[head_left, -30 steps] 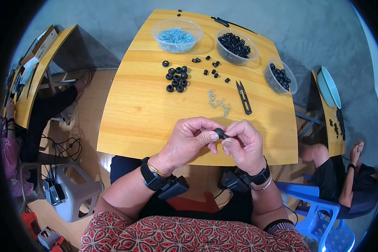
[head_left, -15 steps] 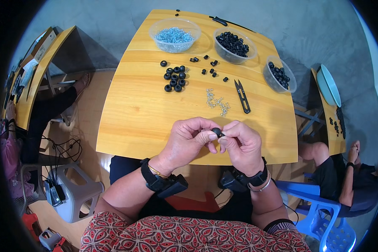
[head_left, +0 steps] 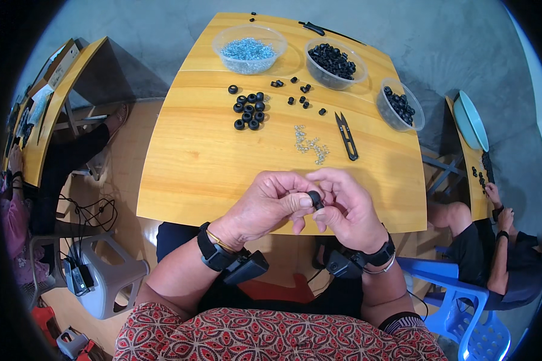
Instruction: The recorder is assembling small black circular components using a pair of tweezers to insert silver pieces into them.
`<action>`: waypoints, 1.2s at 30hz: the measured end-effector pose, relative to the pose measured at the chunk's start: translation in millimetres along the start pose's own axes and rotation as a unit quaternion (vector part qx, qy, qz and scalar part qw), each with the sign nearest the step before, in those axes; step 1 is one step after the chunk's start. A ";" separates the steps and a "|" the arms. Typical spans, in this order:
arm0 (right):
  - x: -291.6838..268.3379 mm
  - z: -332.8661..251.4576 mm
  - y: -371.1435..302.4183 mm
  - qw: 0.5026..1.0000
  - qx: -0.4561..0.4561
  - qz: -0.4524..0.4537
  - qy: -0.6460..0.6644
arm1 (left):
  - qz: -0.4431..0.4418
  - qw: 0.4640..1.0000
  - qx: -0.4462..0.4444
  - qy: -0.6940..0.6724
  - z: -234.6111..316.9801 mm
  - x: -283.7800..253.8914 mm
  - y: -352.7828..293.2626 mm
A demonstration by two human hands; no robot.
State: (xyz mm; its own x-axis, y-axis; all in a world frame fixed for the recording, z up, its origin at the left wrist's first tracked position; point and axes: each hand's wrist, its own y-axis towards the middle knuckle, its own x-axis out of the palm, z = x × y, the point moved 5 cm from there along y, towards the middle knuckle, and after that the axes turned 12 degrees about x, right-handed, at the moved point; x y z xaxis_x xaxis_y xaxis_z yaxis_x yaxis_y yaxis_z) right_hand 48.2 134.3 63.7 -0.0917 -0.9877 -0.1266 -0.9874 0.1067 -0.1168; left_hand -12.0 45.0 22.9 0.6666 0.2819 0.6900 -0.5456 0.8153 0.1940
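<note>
Near the table's front edge, my left hand [head_left: 271, 201] pinches a small black rounded piece [head_left: 314, 197] between thumb and fingers. My right hand [head_left: 349, 207] holds the lower, narrower end of this black part with its thumb, its fingers curved above. The fingers partly hide the part, so I cannot tell whether it is one piece or two joined. Just beyond my hands lies a scatter of small clear pieces [head_left: 310, 145]. Black thread snips [head_left: 347, 137] rest to their right. Several black round pieces with holes [head_left: 248, 108] sit grouped at the left.
Small black cylindrical pieces [head_left: 305, 88] lie farther back. Clear tubs hold blue-clear bits [head_left: 249, 49], black cylinders [head_left: 332, 62] and black round pieces [head_left: 397, 107]. A black-handled tool [head_left: 313, 28] lies at the far edge. People sit at side tables; a blue plastic chair [head_left: 457, 295] stands right.
My right hand has turned and its fingers have lifted and opened somewhat. The black part now tilts downward between my hands. At the right, another person's hand has reached to their table.
</note>
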 end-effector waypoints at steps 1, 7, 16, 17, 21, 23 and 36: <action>0.6 -1.0 0.1 1.000 0.008 -0.014 -0.020 | -0.002 1.000 0.000 -0.006 -1.0 -0.5 0.2; 1.6 -3.2 2.2 0.995 -0.035 -0.025 -0.093 | 0.005 1.000 -0.007 -0.028 -3.1 -2.2 0.1; -1.2 12.1 5.4 0.997 -0.020 -0.068 0.011 | 0.008 1.000 -0.016 0.013 -4.6 -5.8 0.1; -0.8 12.1 5.6 0.997 -0.019 -0.067 0.016 | 0.009 1.000 -0.015 0.012 -5.6 -6.9 0.0; -0.8 13.0 5.9 0.998 -0.016 -0.058 0.029 | 0.014 1.000 -0.027 -0.003 -6.8 -5.9 0.0; -1.4 13.4 5.8 0.998 -0.014 -0.052 0.023 | 0.006 0.999 -0.037 -0.021 -3.3 -1.4 0.3; 6.7 -1.6 1.3 0.978 -0.100 0.047 -0.177 | -0.031 0.991 -0.039 0.123 2.7 -7.8 -1.6</action>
State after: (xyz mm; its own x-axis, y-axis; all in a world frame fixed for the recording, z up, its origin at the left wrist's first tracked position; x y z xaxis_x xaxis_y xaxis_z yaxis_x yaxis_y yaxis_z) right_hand 46.1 127.7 64.3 -0.1680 -0.8693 -0.4648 -0.9854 0.1358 0.1023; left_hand -17.7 40.1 19.1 0.8065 0.3363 0.4862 -0.4647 0.8690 0.1698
